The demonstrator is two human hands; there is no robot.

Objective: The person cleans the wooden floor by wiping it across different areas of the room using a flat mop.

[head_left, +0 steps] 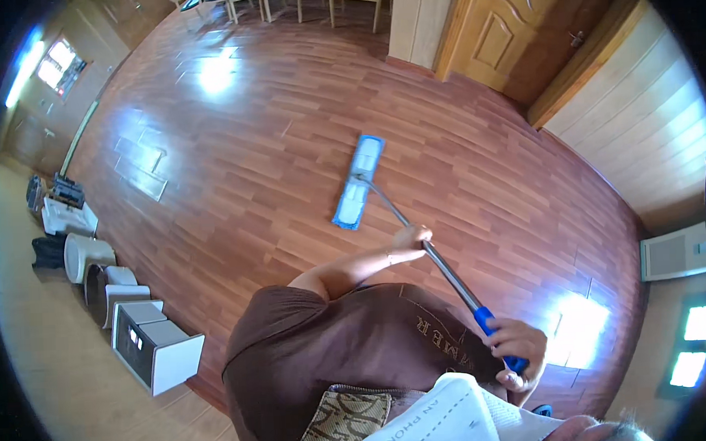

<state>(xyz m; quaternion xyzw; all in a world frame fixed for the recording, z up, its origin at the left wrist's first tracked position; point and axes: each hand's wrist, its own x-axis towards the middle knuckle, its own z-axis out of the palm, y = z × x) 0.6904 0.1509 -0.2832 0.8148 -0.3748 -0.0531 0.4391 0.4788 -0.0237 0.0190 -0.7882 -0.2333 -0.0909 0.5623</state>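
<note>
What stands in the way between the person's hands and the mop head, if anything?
Nothing visible. The left hand grips the metal pole, the right hand its blue grip, and the pole runs unobstructed to the mop head.

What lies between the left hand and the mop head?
In the head view, only the grey pole spans from the left hand to the mop head, with floor beneath.

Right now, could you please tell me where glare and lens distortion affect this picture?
Head view: white glare on the floor, at upper left and beside the right hand; head view: the window at right is washed out; head view: the panelled wall curves along its base; head view: the mop pad looks fairly sharp.
</note>
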